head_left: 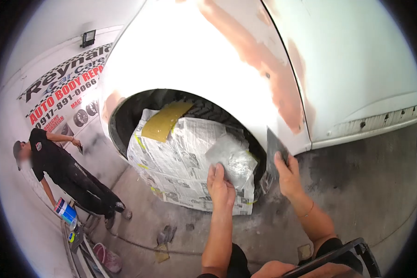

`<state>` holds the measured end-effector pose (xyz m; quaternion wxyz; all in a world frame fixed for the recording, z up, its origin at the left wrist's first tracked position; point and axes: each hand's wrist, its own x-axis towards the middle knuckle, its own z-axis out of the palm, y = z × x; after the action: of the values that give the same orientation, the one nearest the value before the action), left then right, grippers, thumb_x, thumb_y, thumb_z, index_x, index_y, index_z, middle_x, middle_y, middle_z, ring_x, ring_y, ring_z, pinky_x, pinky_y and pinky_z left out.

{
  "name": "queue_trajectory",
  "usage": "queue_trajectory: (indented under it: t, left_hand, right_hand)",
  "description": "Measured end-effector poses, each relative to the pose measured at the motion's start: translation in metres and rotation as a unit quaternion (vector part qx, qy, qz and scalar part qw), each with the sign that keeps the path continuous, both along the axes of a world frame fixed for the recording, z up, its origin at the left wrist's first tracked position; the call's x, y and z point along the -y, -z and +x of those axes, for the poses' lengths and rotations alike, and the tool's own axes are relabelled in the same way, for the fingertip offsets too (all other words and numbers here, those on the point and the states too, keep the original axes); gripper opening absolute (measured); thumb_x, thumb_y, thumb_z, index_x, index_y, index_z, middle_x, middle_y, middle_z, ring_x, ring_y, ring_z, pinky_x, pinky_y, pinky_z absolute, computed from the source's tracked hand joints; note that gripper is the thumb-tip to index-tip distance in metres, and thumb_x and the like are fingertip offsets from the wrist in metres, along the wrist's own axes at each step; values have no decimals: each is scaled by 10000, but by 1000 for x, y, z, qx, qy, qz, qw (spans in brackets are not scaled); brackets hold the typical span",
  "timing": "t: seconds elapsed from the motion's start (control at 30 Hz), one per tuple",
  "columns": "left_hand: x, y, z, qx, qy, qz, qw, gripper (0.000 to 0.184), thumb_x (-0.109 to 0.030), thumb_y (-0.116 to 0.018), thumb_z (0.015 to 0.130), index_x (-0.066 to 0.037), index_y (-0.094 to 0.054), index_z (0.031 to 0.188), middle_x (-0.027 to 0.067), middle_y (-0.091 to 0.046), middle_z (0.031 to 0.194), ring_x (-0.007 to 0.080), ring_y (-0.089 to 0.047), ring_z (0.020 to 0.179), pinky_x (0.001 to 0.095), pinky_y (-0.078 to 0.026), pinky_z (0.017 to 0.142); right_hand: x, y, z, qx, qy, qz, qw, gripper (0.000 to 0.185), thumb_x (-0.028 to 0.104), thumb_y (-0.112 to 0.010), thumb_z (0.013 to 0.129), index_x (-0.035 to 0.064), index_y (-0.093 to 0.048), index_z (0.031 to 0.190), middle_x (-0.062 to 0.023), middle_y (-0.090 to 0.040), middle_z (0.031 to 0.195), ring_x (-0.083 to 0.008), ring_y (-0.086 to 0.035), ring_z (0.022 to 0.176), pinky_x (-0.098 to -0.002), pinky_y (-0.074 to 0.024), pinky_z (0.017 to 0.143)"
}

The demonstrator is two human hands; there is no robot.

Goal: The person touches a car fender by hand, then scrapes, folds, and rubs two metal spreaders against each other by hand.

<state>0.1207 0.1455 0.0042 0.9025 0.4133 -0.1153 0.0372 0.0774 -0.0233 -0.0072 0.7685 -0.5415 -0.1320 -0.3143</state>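
Observation:
My left hand (221, 186) pinches a thin, grey rectangular sheet (231, 160) by its lower edge. Its face is smeared with a shiny whitish patch, and it is held in front of the newspaper-covered wheel (185, 167). Between the thumb and fingers of my right hand (289, 176) is a darker grey flat sheet (275, 146), raised near the lower rear edge of the white fender (180, 55). I cannot tell whether that sheet touches the panel. Brownish-pink patches (264, 62) mark the fender beside the door seam. A tan sheet (167, 121) lies on top of the newspaper.
A person in dark clothes (65, 162) stands at the left wall, one hand near a blue-and-white can (66, 211). A pinkish bucket (107, 257) sits on the floor. Scraps (164, 238) and a dark cable (148, 249) lie on the concrete. The white door (356, 60) is at right.

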Motion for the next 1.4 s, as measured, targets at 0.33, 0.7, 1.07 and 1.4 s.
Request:
queue_trajectory:
  t: [0.33, 0.7, 1.07, 1.4]
  left_hand:
    - [9, 32, 2, 57, 84, 30, 994, 486, -349, -498, 976, 39, -444, 1263, 122, -542, 1208, 218, -537, 1096, 353, -439, 944]
    - [2, 30, 2, 81, 64, 29, 994, 569, -457, -375, 994, 21, -466, 1288, 118, -527, 1229, 202, -490, 1131, 336, -379, 978]
    - [36, 4, -58, 133, 13, 450, 883, 455, -277, -440, 970, 61, -475, 1273, 268, -639, 963, 336, -638, 926, 389, -469, 828]
    - [25, 33, -27, 136, -193, 317, 918, 423, -279, -450, 955, 67, -560, 1171, 232, -604, 1102, 282, -591, 1048, 363, -473, 820]
  right_hand:
    - [-52, 17, -12, 140, 98, -362, 916, 550, 158, -580, 869, -15, -417, 1364, -197, -427, 1364, -369, -435, 1212, -416, -330, 1040]
    - [-65, 20, -14, 85, -50, -259, 961, 437, 143, -486, 922, -49, -458, 1313, -185, -547, 1180, -264, -516, 1097, -342, -387, 954]
    - [-25, 7, 8, 37, 260, -173, 949, 395, 142, -474, 924, -62, -501, 1261, -241, -541, 1186, -350, -547, 1084, -353, -423, 916]
    - [10, -12, -22, -18, -86, -136, 987, 393, 299, -570, 937, -24, -558, 1161, -86, -646, 936, -107, -566, 879, -258, -454, 759]
